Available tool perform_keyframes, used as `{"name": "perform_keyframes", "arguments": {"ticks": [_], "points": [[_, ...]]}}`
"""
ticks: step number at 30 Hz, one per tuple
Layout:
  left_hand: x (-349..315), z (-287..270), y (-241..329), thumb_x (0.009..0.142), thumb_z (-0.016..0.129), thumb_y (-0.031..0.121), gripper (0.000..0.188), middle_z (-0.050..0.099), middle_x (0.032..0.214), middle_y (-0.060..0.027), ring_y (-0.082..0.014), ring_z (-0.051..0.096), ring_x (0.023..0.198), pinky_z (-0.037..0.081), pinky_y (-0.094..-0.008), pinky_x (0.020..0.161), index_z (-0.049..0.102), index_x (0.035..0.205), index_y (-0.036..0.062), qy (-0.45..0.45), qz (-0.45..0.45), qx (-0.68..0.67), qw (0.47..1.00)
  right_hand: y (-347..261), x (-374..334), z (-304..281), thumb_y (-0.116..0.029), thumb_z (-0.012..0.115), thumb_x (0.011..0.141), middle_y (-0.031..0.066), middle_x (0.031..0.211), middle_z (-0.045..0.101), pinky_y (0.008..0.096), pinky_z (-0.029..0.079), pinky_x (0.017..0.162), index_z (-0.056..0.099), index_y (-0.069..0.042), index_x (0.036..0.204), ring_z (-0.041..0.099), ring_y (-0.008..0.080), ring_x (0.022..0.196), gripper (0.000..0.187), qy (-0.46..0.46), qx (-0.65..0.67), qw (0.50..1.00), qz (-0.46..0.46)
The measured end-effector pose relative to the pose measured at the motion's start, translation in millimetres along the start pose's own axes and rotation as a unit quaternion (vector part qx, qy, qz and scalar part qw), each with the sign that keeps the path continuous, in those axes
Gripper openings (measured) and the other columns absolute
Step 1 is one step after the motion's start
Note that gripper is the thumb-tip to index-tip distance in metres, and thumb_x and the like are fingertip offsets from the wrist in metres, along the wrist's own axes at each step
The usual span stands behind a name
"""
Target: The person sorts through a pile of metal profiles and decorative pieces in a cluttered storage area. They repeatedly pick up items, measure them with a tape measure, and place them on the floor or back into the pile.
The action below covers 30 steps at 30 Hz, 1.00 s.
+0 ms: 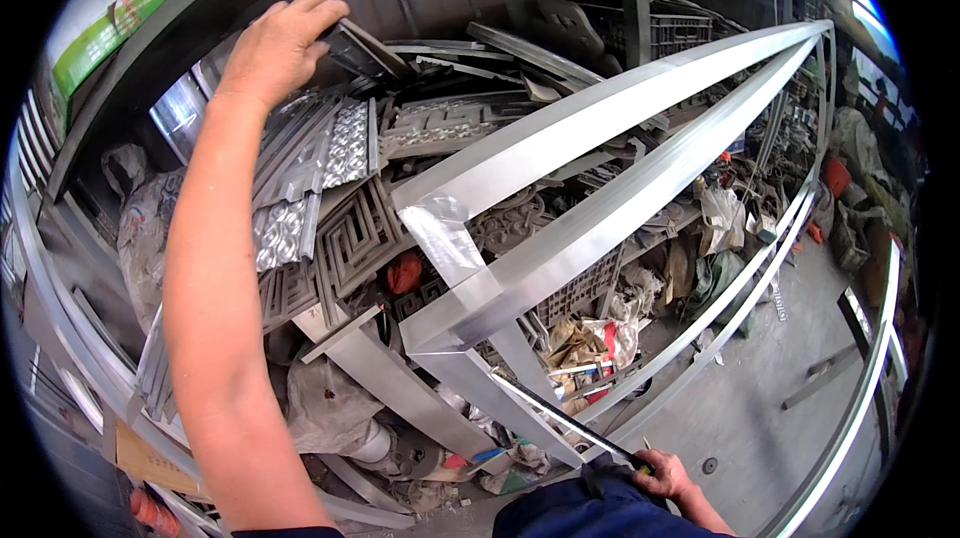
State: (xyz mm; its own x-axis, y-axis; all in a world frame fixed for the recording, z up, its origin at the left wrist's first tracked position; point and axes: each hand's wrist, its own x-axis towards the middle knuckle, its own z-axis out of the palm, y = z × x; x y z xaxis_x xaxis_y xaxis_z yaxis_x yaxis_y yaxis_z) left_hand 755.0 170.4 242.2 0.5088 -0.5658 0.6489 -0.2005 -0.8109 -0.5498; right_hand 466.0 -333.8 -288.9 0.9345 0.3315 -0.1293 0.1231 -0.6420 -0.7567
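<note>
A metal workshop: a welded steel frame [600, 208] stands before shelves [420, 138] heaped with patterned metal offcuts [330, 178], above a dusty concrete floor [740, 408].

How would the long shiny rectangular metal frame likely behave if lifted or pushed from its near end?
The long shiny rectangular metal frame probably stays stiff: its bars look like straight box tube. Its length, reaching far across the scrap pile, suggests it would be awkward and swing or tip if lifted from one end. The polished surface may be slippery for bare hands.
</note>
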Motion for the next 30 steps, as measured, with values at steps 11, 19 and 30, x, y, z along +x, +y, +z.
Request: {"name": "perform_keyframes", "arguments": {"ticks": [11,19,30], "points": [[-14.6,-10.1,11.2,0.081,0.069,0.013,0.039,0.058,0.122,-0.0063,-0.0289,0.06,0.1,0.054,-0.0424,0.078,0.06,0.117,0.0233,-0.026,0.106,0.085,0.99,13.0,-1.5,6.7,-0.033,0.07,0.077,0.0175,0.095,0.066,0.0437,0.053,0.08,0.064,-0.006,0.11,0.065,0.0373,0.09,0.043,-0.003,-0.001,1.0,0.008],[-36.2,-17.6,62.1,0.08,0.071,0.023,0.035,0.057,0.12,-0.0105,-0.0285,0.057,0.1,0.046,-0.0413,0.077,0.058,0.112,0.0184,-0.096,0.118,0.109,0.982,21.7,0.9,8.5,-0.034,0.069,0.077,0.0175,0.096,0.065,0.0437,0.053,0.08,0.064,-0.005,0.11,0.065,0.0374,0.09,0.044,0.006,0.005,1.0,-0.009],[-53.7,21.0,110.8,0.068,0.077,0.024,0.027,0.06,0.095,-0.0085,-0.0288,0.054,0.104,0.037,-0.0502,0.098,0.068,0.082,0.0023,-0.125,0.073,0.085,0.986,37.8,-5.1,-9.1,-0.035,0.067,0.077,0.0172,0.097,0.065,0.0439,0.055,0.08,0.064,-0.006,0.111,0.065,0.0373,0.091,0.044,0.009,0.004,1.0,-0.027]]}}
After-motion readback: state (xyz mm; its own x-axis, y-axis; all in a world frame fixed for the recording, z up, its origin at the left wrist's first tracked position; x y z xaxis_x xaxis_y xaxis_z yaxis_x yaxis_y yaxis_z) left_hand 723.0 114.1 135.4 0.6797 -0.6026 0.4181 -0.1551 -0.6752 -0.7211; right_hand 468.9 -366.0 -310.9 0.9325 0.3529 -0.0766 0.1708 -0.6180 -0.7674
